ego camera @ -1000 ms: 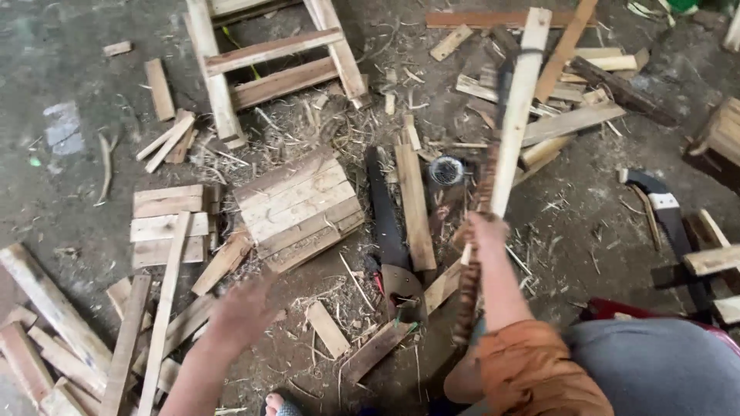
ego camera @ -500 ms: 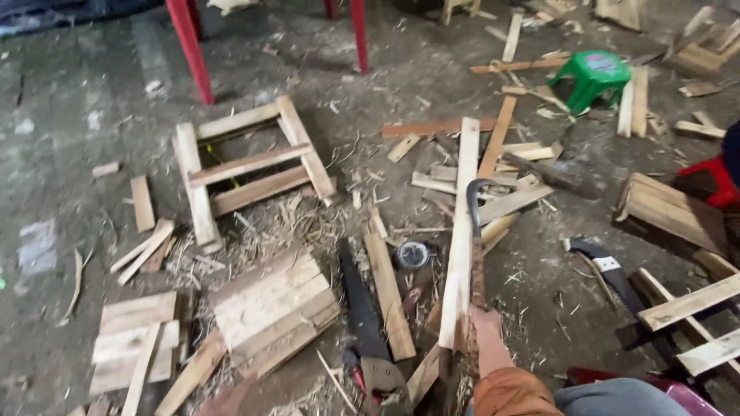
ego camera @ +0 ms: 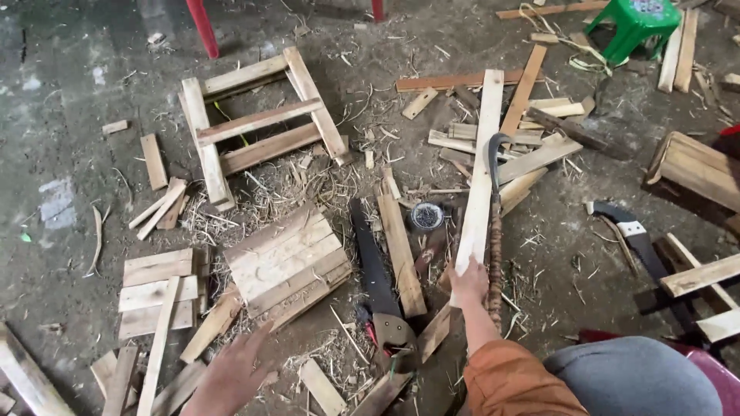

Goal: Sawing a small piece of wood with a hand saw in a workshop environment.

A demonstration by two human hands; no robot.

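Observation:
My right hand [ego camera: 470, 282] grips the near end of a long pale wooden slat [ego camera: 482, 146] that points away from me over the floor. A hooked knife [ego camera: 493, 231] with a wrapped handle lies along the slat's right side, seemingly in the same grip. My left hand [ego camera: 231, 371] hovers low at the bottom left, blurred, fingers apart and holding nothing. It is nearest to a small panel of nailed slats [ego camera: 285, 262] and loose strips beside it.
A black handsaw [ego camera: 375, 270] lies between the panel and my right hand, by a round tin [ego camera: 426, 216]. A ladder-like wooden frame [ego camera: 254, 123] lies farther off. A machete [ego camera: 634, 231], a wooden crate [ego camera: 694, 169] and a green stool [ego camera: 637, 21] are right. Offcuts and shavings litter the floor.
My left hand dropped out of view half a second ago and is back at the bottom left. The view tilted up and then down a little. The right hand keeps the slat.

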